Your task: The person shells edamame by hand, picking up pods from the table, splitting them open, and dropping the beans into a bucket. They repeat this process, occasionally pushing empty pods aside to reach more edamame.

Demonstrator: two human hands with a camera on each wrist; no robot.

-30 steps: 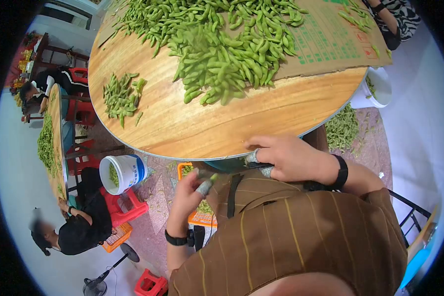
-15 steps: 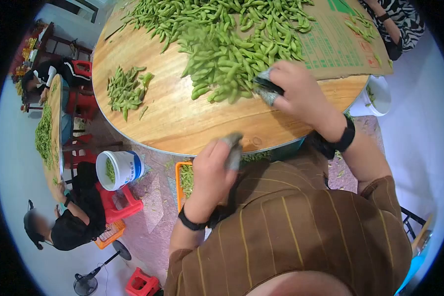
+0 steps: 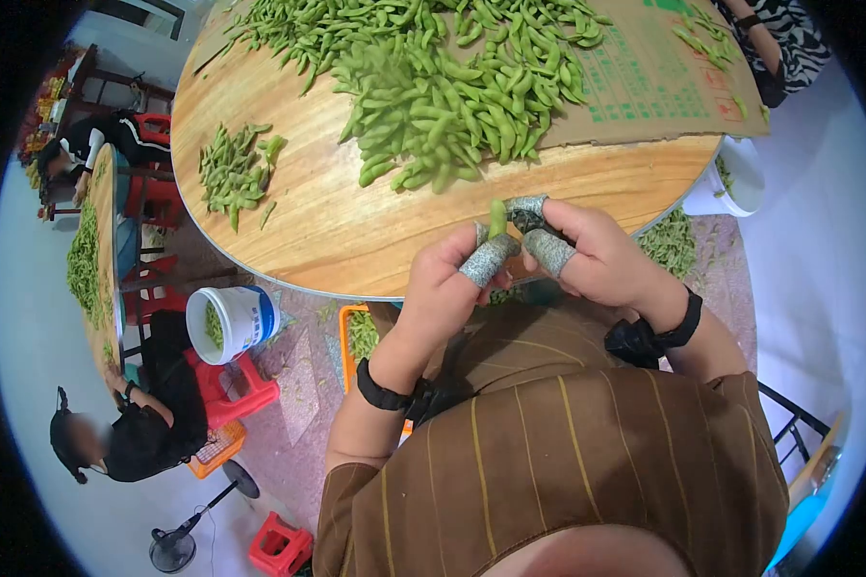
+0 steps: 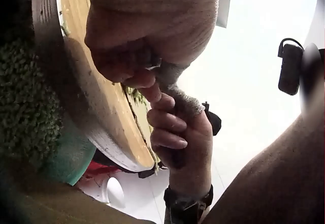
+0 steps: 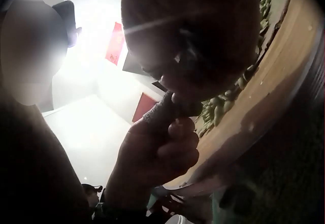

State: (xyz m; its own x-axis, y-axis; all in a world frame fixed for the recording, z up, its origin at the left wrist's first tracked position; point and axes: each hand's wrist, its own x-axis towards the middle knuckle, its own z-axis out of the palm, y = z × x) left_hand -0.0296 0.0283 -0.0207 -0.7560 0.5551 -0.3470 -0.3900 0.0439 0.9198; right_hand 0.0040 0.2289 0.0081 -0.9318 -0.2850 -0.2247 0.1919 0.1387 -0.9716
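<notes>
A single green soybean pod [image 3: 496, 219] stands upright in the head view, pinched between the wrapped thumb and forefinger of my left hand [image 3: 440, 284]. Close beside it, at the table's near edge, is my right hand [image 3: 601, 255], thumb and forefinger bound in grey wrapping. Those two fingers pinch a small black thing [image 3: 526, 220], its kind too covered to name. In the left wrist view the left hand [image 4: 152, 26] meets the right hand [image 4: 185, 137] at the fingertips. The loose pod pile [image 3: 443, 115] lies beyond on the round wooden table [image 3: 356, 240].
A smaller heap of pods [image 3: 233, 178] lies at the table's left. Printed cardboard [image 3: 645, 91] extends under the big pile. White buckets [image 3: 241, 322] stand on the floor, with an orange crate [image 3: 346, 351] by my left arm. Other people [image 3: 154, 423] sit around.
My right hand reached forward to the pod pile, then came back to the table's near edge. The left hand rose to meet it, and a pod now shows in its fingers.
</notes>
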